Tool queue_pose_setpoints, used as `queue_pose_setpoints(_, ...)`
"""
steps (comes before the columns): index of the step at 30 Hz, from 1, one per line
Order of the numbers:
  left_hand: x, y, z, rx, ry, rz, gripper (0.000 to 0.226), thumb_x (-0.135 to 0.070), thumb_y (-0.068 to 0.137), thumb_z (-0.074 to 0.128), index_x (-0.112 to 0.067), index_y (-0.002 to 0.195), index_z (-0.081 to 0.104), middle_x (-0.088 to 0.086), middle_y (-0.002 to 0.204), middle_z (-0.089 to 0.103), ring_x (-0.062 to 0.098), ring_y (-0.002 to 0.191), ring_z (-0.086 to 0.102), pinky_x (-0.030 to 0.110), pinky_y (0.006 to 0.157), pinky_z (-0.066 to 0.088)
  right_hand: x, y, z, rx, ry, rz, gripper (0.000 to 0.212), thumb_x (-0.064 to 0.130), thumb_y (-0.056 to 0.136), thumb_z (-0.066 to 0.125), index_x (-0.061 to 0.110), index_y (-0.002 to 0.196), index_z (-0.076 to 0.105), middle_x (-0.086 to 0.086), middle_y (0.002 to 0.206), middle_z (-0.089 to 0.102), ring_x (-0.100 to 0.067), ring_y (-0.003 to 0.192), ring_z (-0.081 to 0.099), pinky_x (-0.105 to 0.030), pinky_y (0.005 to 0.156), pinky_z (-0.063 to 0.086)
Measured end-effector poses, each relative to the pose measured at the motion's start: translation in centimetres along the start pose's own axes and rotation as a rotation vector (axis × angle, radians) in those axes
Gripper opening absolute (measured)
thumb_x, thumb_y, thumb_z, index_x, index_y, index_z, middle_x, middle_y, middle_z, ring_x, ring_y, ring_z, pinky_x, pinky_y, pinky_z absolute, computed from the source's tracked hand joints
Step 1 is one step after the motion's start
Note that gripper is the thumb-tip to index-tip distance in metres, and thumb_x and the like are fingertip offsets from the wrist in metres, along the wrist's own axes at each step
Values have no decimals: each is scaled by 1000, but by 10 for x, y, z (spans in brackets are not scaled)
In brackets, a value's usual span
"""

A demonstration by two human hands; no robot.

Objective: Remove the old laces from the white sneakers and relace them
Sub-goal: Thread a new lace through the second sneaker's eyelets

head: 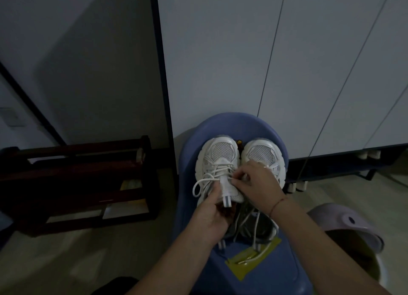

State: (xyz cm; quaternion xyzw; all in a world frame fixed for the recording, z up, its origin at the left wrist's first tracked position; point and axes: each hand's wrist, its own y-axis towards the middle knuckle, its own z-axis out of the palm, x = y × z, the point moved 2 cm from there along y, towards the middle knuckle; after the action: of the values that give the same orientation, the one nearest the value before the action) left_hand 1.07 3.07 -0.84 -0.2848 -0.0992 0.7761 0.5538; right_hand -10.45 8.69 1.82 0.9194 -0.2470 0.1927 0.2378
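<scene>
Two white sneakers stand side by side, toes away from me, on a blue plastic chair (pixel 229 124). The left sneaker (pixel 217 158) is laced with a white lace (pixel 199 184) that loops out to its left. My left hand (pixel 213 213) grips this shoe at its tongue and collar, thumb along the tongue. My right hand (pixel 257 184) pinches the lace near the top eyelets. It covers much of the right sneaker (pixel 262 151), whose loose laces (pixel 254 230) trail toward me.
A yellow packet (pixel 249 261) lies on the chair seat near me. A dark wooden rack (pixel 77 182) stands on the floor at left. White cabinet doors (pixel 287 63) rise behind the chair. A pale lilac stool (pixel 348 226) sits at right.
</scene>
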Motion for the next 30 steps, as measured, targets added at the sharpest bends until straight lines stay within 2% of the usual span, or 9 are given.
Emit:
queue_pose_setpoints(4, 0, -3, 2, 2, -5, -13, 29, -23, 100, 51, 0, 98, 67, 19, 80, 74, 27, 61, 73, 32, 45, 56, -7, 3, 2, -42, -36, 5, 15, 26, 81, 71, 18, 72, 62, -1, 82, 59, -20, 82, 51, -35, 73, 42)
queue_pose_setpoints(8, -1, 2, -2, -115, 13, 18, 21, -19, 95, 60, -4, 109, 65, 13, 86, 71, 23, 73, 67, 31, 56, 55, -42, 4, -24, -230, -163, 280, 15, 16, 83, 66, 17, 69, 61, -7, 82, 64, -28, 78, 58, -31, 66, 42)
queue_pose_setpoints(12, -1, 3, -4, -155, 37, 18, 17, -19, 92, 64, -7, 105, 64, 12, 93, 66, 22, 82, 59, 30, 70, 48, -70, -4, -44, -302, -232, 542, 11, 17, 86, 63, 13, 77, 66, -16, 95, 63, -37, 86, 58, -40, 75, 49)
queue_pose_setpoints(14, -1, 3, -3, -149, 40, 18, 15, -20, 93, 63, -7, 101, 64, 12, 90, 67, 21, 81, 60, 30, 68, 50, -62, -3, -41, -309, -132, 467, 6, 14, 85, 65, 12, 89, 69, -14, 108, 57, -33, 85, 58, -36, 77, 47)
queue_pose_setpoints(17, 1, 2, 0, -99, 6, 10, 18, -20, 96, 59, -4, 101, 66, 14, 81, 73, 24, 79, 65, 28, 51, 57, -23, -2, -25, -151, 57, 192, 26, 12, 87, 63, 13, 113, 64, 0, 116, 50, -18, 81, 54, -25, 76, 40)
queue_pose_setpoints(20, 1, 0, 2, -47, -7, 7, 25, -22, 99, 54, -2, 102, 67, 18, 79, 74, 28, 75, 69, 31, 46, 57, -1, -5, -2, 37, 90, 64, 28, 17, 88, 63, 13, 117, 63, -3, 113, 63, -21, 97, 60, -27, 84, 45)
queue_pose_setpoints(23, 0, -5, 4, -31, -20, 3, 26, -22, 100, 53, 0, 102, 67, 19, 78, 74, 28, 62, 72, 31, 43, 55, 0, -5, 1, 8, 94, 82, 10, 17, 88, 64, 10, 93, 69, -7, 92, 69, -17, 81, 60, -27, 76, 46)
queue_pose_setpoints(26, 0, -6, 3, -57, -16, 3, 22, -19, 98, 55, 0, 97, 67, 17, 74, 73, 27, 59, 72, 29, 42, 54, -10, -2, -13, -96, 56, 178, 10, 11, 88, 61, 9, 79, 64, -10, 80, 67, -20, 70, 55, -28, 65, 40)
queue_pose_setpoints(30, -1, 2, -3, -151, 47, 26, 17, -19, 93, 63, -7, 104, 64, 12, 90, 67, 21, 80, 60, 30, 67, 50, -44, -6, -42, -266, 62, 401, 9, 6, 87, 60, 4, 81, 67, -15, 84, 67, -17, 71, 51, -21, 68, 35)
